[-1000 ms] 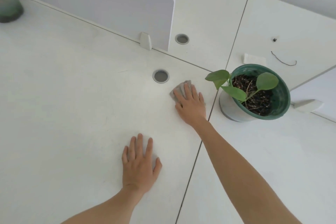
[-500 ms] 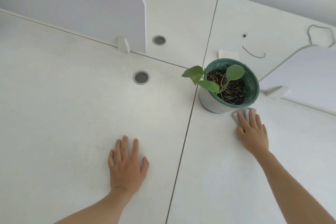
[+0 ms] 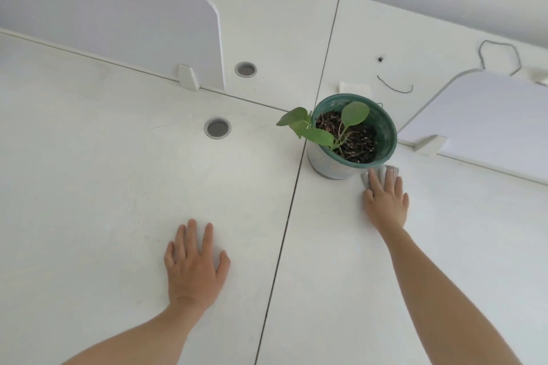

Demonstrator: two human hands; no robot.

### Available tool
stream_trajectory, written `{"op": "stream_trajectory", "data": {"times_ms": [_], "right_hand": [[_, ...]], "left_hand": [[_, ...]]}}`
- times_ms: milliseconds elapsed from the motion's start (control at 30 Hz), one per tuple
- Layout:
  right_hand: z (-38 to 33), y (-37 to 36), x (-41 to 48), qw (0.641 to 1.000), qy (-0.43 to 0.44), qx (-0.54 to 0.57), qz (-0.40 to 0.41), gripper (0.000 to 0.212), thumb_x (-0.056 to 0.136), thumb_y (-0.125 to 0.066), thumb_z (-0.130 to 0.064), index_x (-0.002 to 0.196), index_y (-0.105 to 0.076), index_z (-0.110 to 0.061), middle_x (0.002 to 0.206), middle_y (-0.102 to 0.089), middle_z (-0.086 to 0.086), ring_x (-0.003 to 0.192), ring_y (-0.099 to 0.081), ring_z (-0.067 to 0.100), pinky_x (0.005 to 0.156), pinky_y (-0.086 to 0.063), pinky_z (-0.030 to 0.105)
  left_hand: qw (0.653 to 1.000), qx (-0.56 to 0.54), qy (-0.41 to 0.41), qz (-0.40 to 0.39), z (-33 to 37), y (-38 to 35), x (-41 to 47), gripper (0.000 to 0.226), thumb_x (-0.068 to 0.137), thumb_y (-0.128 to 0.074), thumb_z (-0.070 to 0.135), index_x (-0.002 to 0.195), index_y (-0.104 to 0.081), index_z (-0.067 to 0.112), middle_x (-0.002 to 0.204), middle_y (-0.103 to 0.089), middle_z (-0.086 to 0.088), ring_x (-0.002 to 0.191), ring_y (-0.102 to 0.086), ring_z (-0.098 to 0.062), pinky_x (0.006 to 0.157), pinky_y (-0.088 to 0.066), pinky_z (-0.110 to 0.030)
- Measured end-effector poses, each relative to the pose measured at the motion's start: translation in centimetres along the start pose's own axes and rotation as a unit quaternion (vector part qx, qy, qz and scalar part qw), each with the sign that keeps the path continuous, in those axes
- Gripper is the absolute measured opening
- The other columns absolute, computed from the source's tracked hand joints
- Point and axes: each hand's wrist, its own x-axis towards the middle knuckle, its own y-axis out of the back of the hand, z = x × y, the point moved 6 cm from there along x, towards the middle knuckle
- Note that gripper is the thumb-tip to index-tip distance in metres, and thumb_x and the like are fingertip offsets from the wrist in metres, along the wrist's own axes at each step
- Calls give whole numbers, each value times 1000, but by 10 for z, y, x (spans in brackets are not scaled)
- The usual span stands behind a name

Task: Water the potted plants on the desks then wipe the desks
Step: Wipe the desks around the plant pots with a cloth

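Cloth [image 3: 389, 171] under right hand [image 3: 387, 203], beside pot [image 3: 333, 164]

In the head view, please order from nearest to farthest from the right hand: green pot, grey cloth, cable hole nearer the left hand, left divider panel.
1. grey cloth, pressed under the right hand.
2. green pot, just beyond the cloth, slightly left.
3. cable hole, well off to the left.
4. left divider panel, far back on the left.
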Motion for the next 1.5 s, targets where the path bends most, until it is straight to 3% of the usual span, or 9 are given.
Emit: {"op": "stream_trajectory", "data": {"times_ms": [167, 367, 433, 533, 700, 800, 867, 1033, 1500], "right_hand": [[-32, -21, -63, 999, -18, 24, -12, 53, 93, -27, -27, 143, -11, -33, 156, 5, 2, 143, 8, 23, 116, -1, 44], [-138, -55, -112, 969, 232, -35, -77, 50, 93, -26, -29, 142, -16, -32, 156, 1, 0, 143, 5, 22, 116, -3, 43], [-157, -64, -132, 952, 292, -75, -59, 50, 84, -28, -29, 133, -38, -33, 151, -28, 1, 139, -24, 22, 112, -28, 40], [-146, -67, -149, 959, 268, -82, -49, 47, 68, -34, -34, 105, -62, -38, 121, -64, -9, 109, -61, 16, 81, -54, 26], [-91, -46, -179, 974, 220, -42, 42, 33, 59, -45, -24, 81, -68, -31, 107, -68, -13, 87, -64, 15, 58, -51, 23], [-45, -39, -194, 991, 118, 5, 63, 36, 74, -49, -9, 106, -62, -18, 128, -54, -5, 104, -54, 30, 76, -45, 37], [-16, -41, -204, 999, 29, 24, 28, 41, 84, -42, -13, 124, -50, -18, 137, -44, -2, 114, -42, 29, 82, -38, 33], [20, -26, -239, 945, -133, 291, 76, 16, 80, -42, -16, 77, -57, -17, 95, -62, 10, 88, -56, 26, 58, -39, 28], [-23, -39, -368, 929, -6, 367, 53, 20, 81, -44, -4, 83, -58, -17, 88, -57, -2, 81, -55, 19, 68, -43, 30]], "left_hand": [[997, -8, 11, -78, 3, 1, -3, 60, 75, -33, 40, 115, -60, 5, 124, -57, -27, 116, -48, -41, 91, -37, -51], [992, -32, 7, -119, 5, 2, -6, 61, 75, -33, 39, 114, -62, 3, 123, -57, -28, 112, -55, -46, 88, -43, -57], [992, -35, 6, -124, 5, 4, -7, 60, 74, -34, 39, 113, -62, 3, 122, -58, -28, 111, -55, -46, 87, -44, -57], [990, -35, -1, -135, 6, 7, -8, 60, 74, -34, 39, 112, -63, 3, 121, -58, -28, 109, -57, -46, 86, -45, -57], [989, -55, -5, -139, 4, 11, -10, 65, 78, -29, 43, 124, -56, 6, 135, -48, -27, 123, -46, -44, 98, -36, -56], [986, -44, 3, -162, -1, 20, -4, 60, 90, -35, 44, 143, -26, 19, 156, -13, -13, 143, -10, -31, 113, -13, -42], [976, -101, 5, -194, -3, 31, 0, 55, 91, -40, 39, 142, -28, 20, 156, -15, -7, 143, -9, -26, 112, -18, -37], [946, -290, -3, -146, -18, 64, -35, 41, 93, -46, 24, 131, -48, 11, 145, -40, -7, 135, -30, -26, 105, -28, -37], [874, -465, 39, -132, -58, 63, -195, 13, 92, -48, 16, 99, -59, 20, 97, -66, -4, 98, -61, -23, 80, -39, -28]]}}
